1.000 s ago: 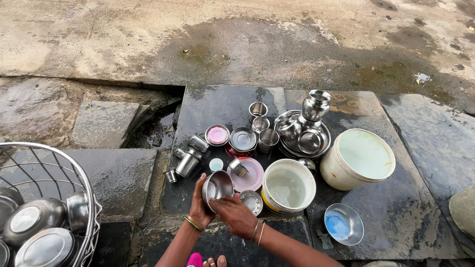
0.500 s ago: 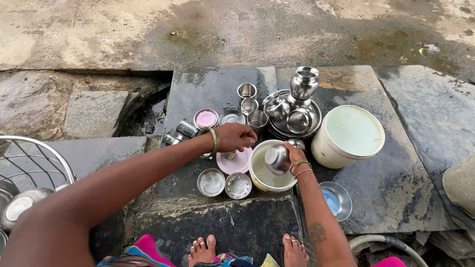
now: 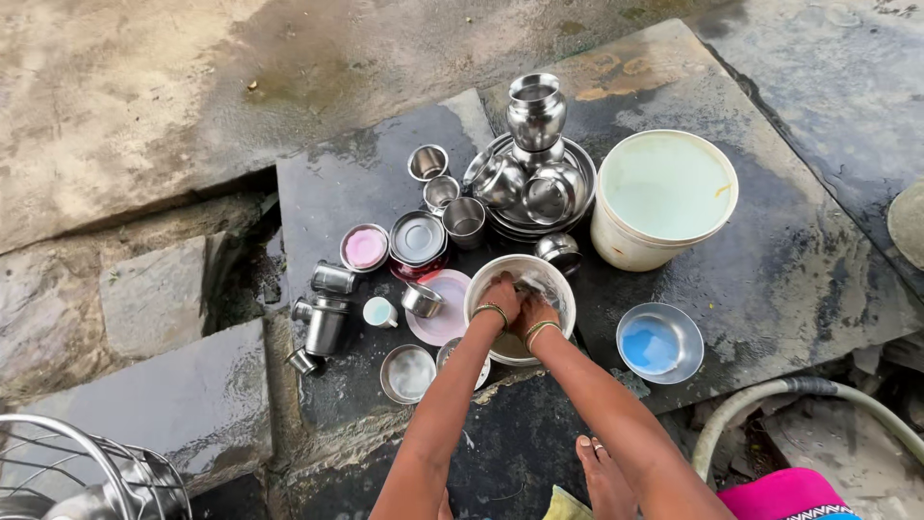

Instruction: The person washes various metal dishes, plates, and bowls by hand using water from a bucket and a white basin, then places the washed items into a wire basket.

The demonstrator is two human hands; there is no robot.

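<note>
Steel dishes on wet stone

Steel-rimmed small white bucket [image 3: 553, 274], centre frame, holds both hands together inside: left hand [image 3: 500, 297], right hand [image 3: 532, 310]; whether they grip anything I cannot tell. Beyond, upper right, stands a large cream plastic bucket [image 3: 664, 197] beside stacked steel pots [image 3: 532, 173].

Outdoor dishwashing spot — wet stone slabs [image 3: 385, 183], steel vessels [image 3: 535, 111].

Small white bucket [image 3: 553, 274], upright on wet slab, holding water.
</note>
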